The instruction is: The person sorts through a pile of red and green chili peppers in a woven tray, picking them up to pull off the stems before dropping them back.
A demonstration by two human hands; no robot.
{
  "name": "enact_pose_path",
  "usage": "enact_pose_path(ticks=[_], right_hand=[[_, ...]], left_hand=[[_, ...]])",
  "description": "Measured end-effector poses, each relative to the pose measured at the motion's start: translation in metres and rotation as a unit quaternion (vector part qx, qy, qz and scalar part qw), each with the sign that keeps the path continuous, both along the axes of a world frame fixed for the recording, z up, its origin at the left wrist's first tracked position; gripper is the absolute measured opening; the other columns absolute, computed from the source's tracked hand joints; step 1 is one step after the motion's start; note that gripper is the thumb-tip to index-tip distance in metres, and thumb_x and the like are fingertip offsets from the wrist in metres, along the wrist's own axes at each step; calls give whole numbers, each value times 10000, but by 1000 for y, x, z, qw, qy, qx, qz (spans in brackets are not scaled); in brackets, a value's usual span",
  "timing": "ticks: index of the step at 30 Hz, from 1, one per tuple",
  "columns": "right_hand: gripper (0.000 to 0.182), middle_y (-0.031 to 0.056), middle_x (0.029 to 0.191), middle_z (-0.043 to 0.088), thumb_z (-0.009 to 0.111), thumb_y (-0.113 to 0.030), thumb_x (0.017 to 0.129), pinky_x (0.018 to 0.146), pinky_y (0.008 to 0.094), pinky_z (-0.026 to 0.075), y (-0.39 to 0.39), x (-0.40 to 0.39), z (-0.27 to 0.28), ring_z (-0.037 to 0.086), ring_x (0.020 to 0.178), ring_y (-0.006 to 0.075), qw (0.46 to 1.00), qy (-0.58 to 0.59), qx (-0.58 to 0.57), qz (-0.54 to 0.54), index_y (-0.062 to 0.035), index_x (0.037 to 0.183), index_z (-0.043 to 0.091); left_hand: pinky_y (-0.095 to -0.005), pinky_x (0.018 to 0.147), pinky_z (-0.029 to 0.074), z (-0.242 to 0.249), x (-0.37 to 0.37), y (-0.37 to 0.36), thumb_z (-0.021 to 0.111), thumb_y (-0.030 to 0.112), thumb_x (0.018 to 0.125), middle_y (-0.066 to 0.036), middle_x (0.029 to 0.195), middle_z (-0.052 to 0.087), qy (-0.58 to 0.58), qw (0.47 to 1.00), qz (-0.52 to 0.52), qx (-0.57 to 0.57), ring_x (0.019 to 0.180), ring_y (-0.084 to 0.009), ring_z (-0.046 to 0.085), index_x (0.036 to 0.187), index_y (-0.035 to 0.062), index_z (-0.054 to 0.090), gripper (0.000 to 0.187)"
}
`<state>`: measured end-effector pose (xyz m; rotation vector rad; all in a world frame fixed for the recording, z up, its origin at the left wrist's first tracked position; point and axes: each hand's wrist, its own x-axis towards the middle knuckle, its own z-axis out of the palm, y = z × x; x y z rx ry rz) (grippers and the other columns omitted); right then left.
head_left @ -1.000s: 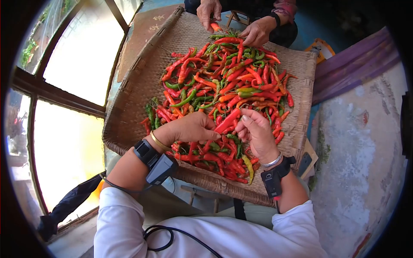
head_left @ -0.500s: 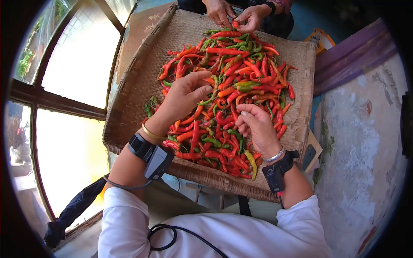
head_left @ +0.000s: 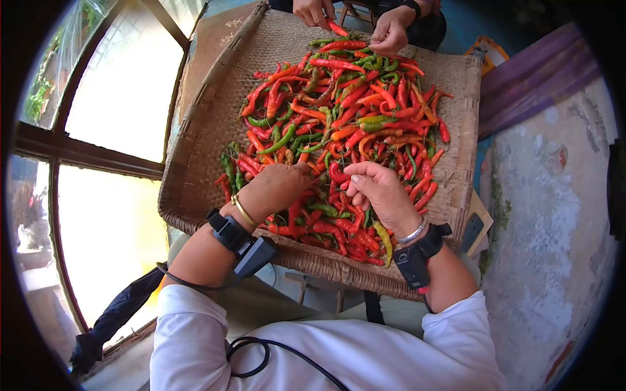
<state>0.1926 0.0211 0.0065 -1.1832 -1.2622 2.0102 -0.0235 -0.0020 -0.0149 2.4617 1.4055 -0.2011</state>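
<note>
A heap of red, orange and green chili peppers (head_left: 355, 124) lies in a shallow woven basket (head_left: 215, 98). My left hand (head_left: 277, 188) is over the near left of the heap, its back turned up and its fingers curled down among the peppers. An orange pepper tip shows by those fingertips; whether they grip it is hidden. My right hand (head_left: 386, 194) hovers over the near right of the heap, thumb and forefinger pinched together. What sits in this pinch, if anything, is too small to make out. Below it lies a yellow-green pepper (head_left: 383, 241).
Across the basket, another person's hand (head_left: 314, 10) holds a red pepper (head_left: 337, 27); that person's other hand (head_left: 390, 31) is over the heap's far edge. A window (head_left: 111, 169) stands at left, a worn wall (head_left: 548, 215) at right. A phone (head_left: 472, 233) lies beside the basket.
My left hand has moved down toward me and turned its back up, uncovering green peppers. My right hand has shifted slightly left and down. The other person's hands have moved apart.
</note>
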Motion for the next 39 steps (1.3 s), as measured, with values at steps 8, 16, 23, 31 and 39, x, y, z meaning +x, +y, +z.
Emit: enact_pose_path(ticks=[8,16,23,31,39], right_hand=[[246,23,761,571,552,-145,831,579,212,443,-13,-11,-14,526,638,69,993,-73,63,73,26,1007,553],[188,0,664,560,589,-176,823,528,204,435,-17,-13,-7,517,608,59,986,-63,32,150,-4,895,574],[208,12,742,573,514,-207,871,458,182,431,-4,-5,-13,534,557,58,997,48,-62,-27,-23,963,545],[239,23,750,573,469,-241,894,445,177,407,3,2,-12,534,562,64,994,58,-35,-82,-32,1002,514],[315,65,852,576,483,-262,880,489,190,425,9,1,-28,569,632,80,997,-23,23,-74,7,1040,514]], left_hand=[[-344,615,485,31,3,7,565,69,687,-83,797,556,-157,987,-20,41,735,-260,587,836,79,584,151],[-302,576,481,33,25,2,622,16,699,-69,867,583,-405,904,54,127,694,-219,586,1051,78,529,370],[-264,549,445,27,25,-5,610,165,793,-88,713,606,-425,867,185,-182,584,-150,561,1014,5,541,281],[-199,522,400,19,30,3,540,189,863,27,676,572,-453,776,219,-380,589,-43,483,853,16,590,180],[-183,515,411,50,19,33,530,206,870,8,729,572,-670,653,315,-161,526,-34,442,1041,6,544,264]])
